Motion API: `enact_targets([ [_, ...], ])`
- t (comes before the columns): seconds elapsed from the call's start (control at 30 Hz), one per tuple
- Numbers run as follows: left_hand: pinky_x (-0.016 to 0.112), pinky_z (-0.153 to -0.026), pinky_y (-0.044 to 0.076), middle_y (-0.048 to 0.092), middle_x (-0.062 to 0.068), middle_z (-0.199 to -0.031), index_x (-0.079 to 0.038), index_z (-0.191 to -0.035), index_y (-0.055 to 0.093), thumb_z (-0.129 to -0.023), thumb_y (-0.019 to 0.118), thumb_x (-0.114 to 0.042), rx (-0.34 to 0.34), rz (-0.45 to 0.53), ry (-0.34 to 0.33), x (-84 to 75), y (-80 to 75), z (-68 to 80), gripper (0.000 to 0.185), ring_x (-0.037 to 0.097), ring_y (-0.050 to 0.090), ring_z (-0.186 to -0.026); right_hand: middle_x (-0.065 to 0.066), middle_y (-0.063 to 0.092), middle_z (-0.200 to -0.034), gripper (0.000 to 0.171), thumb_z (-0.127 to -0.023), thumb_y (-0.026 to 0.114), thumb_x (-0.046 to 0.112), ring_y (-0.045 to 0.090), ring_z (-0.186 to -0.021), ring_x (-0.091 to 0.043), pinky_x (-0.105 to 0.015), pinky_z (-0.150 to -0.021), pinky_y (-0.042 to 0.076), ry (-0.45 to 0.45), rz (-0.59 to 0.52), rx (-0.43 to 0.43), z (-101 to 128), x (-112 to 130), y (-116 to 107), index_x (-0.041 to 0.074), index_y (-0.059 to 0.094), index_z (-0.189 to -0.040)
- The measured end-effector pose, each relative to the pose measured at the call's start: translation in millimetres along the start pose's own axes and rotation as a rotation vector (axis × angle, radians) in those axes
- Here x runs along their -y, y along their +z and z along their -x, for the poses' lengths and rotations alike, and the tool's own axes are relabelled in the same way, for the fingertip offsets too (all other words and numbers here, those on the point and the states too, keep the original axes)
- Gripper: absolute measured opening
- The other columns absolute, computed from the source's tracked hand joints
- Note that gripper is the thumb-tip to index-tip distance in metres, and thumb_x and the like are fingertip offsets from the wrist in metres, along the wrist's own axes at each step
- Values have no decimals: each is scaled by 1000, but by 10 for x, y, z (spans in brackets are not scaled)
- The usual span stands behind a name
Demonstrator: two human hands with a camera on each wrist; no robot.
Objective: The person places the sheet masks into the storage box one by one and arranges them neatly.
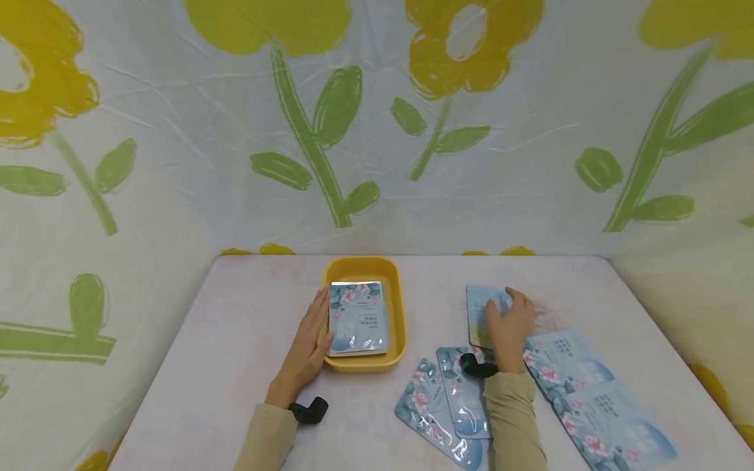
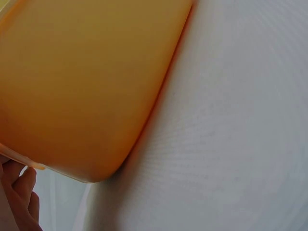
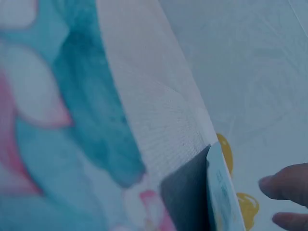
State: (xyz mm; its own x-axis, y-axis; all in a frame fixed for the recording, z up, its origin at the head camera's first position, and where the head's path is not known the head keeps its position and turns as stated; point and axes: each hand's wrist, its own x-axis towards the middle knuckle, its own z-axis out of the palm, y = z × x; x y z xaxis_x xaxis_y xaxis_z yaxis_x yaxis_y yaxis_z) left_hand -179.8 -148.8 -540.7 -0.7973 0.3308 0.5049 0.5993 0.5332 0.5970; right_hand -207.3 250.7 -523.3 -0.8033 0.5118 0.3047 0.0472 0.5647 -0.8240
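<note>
My left hand (image 1: 307,341) rests along the left side of a yellow plastic tray (image 1: 402,327), fingers fairly straight, thumb by its rim. In the left wrist view, fingers (image 2: 25,185) touch the underside of the tray's rim. Inside the tray lies a stack of pale blue flower-printed sachets (image 1: 355,318). My right hand (image 1: 511,327) is over a blue sachet (image 1: 478,320) with a yellowish-green lower end, thumb and fingers spread. From the right wrist, that sachet (image 3: 224,192) appears edge-on, with thumb and fingertip apart from it.
Two flowered sachets (image 1: 432,409) (image 1: 465,399) overlap near the right forearm. Further right lie two more sachets (image 1: 568,360) (image 1: 618,425), edges overlapping. A flower-printed cloth (image 1: 377,131) hangs behind the white table (image 1: 235,327).
</note>
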Motion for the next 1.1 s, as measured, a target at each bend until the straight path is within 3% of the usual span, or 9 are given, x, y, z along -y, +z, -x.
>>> enact_targets([
  [0.17,55,-120,13,17,15,-164,-11,-160,15,-96,48,-13,-6,-6,3,6,11,-6,72,32,11,-151,-37,29,-145,77,-84,76,29,21,-135,-54,-67,-111,10,86,181,120,-1,-44,-49,-9,39,-141],
  [0.3,54,-120,12,16,15,-164,-11,-160,14,-96,47,-13,-3,0,3,-9,0,-3,71,31,11,-151,-37,20,-150,88,-83,77,37,12,-138,-56,-69,-112,5,96,240,202,27,-20,-71,-9,33,-145],
  [0.5,50,-122,10,17,16,-164,-10,-160,15,-96,47,-12,-5,9,1,-16,-5,-1,71,32,10,-151,-36,22,-148,88,-83,78,40,14,-134,-56,-72,-107,8,105,266,223,47,8,-82,-5,36,-146],
  [0.77,45,-123,8,15,12,-165,-12,-160,14,-97,47,-13,5,12,-17,-27,7,-7,71,28,9,-152,-43,16,-143,103,-76,82,47,15,-126,-61,-75,-97,12,183,256,237,42,14,-166,-3,30,-149],
  [0.97,46,-123,8,15,13,-165,-7,-159,17,-97,47,-12,8,13,-25,-31,9,-7,69,29,9,-152,-47,13,-143,112,-73,83,48,16,-128,-63,-76,-100,14,240,355,308,8,81,-229,-7,23,-150],
  [1.1,48,-122,9,15,13,-165,-9,-159,16,-97,47,-12,9,11,-30,-31,12,-5,70,29,9,-152,-50,14,-140,118,-69,83,54,19,-125,-63,-76,-97,19,224,412,363,15,125,-255,-10,22,-148],
])
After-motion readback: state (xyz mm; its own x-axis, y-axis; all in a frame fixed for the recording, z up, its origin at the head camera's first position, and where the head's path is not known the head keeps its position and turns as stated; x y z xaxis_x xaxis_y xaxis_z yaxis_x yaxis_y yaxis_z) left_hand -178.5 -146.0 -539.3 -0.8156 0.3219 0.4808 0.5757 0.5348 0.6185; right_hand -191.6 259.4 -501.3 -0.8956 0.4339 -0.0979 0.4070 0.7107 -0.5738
